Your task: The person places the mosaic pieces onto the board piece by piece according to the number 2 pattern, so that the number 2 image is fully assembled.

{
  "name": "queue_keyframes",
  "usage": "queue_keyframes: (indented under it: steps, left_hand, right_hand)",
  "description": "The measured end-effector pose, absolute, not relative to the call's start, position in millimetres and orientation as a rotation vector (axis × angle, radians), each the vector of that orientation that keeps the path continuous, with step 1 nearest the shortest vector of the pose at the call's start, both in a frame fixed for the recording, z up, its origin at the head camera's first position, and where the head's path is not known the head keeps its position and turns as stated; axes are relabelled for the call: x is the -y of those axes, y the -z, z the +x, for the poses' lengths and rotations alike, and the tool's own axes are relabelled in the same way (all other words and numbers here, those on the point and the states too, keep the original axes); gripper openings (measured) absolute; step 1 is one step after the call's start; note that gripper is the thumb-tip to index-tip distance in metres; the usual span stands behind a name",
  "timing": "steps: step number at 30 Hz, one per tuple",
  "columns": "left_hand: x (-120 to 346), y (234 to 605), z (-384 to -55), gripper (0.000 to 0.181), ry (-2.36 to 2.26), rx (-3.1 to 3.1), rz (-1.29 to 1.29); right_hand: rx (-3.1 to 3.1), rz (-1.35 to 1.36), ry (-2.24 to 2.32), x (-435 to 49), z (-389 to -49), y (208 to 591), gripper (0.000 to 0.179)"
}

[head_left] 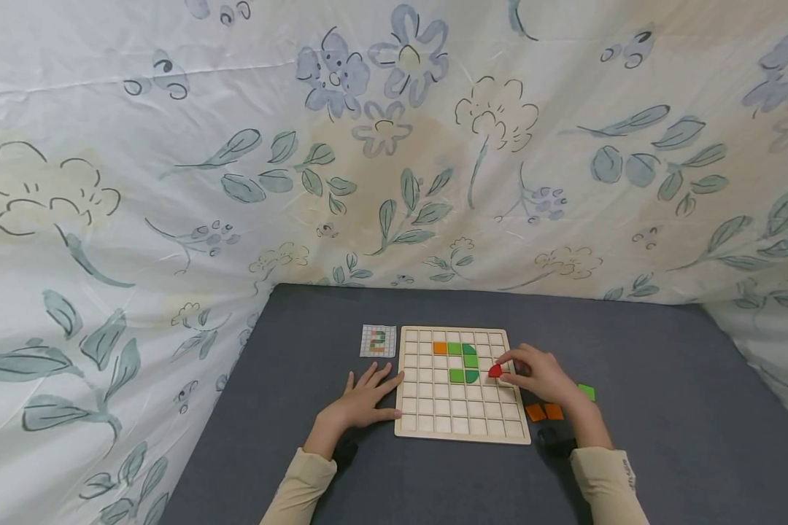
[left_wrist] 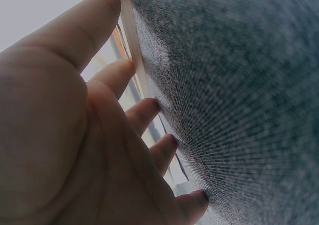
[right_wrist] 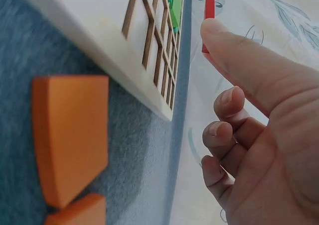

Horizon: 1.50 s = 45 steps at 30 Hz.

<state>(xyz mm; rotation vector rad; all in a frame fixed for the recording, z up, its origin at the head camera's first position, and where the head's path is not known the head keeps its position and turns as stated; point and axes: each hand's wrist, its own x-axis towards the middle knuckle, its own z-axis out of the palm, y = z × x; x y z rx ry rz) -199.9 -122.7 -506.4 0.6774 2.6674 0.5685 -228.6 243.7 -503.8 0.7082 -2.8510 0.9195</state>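
A pale wooden grid board [head_left: 433, 405] lies on the dark cloth, with one orange tile [head_left: 440, 348], several light green tiles [head_left: 457, 375] and two dark green rounded tiles [head_left: 472, 376] set in its cells. Over the board's right part, the right hand [head_left: 540, 373] pinches a red tile [head_left: 495, 371] with a curved edge between thumb and fingers. In the right wrist view the red tile [right_wrist: 210, 7] stands edge-on above the thumb tip. The left hand [head_left: 361, 402] lies spread at the board's left edge, thumb and a fingertip against the rim [left_wrist: 130, 31].
Two loose orange tiles [head_left: 544, 412] and a light green tile [head_left: 586, 392] lie right of the board, near the right forearm. A small pattern card [head_left: 378, 341] with a coloured figure on a grid is at the board's upper left. Floral fabric [head_left: 394, 146] hangs behind the table.
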Motion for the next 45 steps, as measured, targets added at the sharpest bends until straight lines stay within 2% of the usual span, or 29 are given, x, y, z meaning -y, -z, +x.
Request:
queue_keyframes:
  steps: [16,45]
  left_hand:
    - [122,507,-199,0.072,-0.576,-2.665,0.688]
    - [123,506,-199,0.071,-0.583,-2.663,0.681]
  right_hand:
    - [2.820,0.805,-1.014,-220,-231,498,0.023]
    - [2.834,0.784,-0.908,-176,-237,502,0.022]
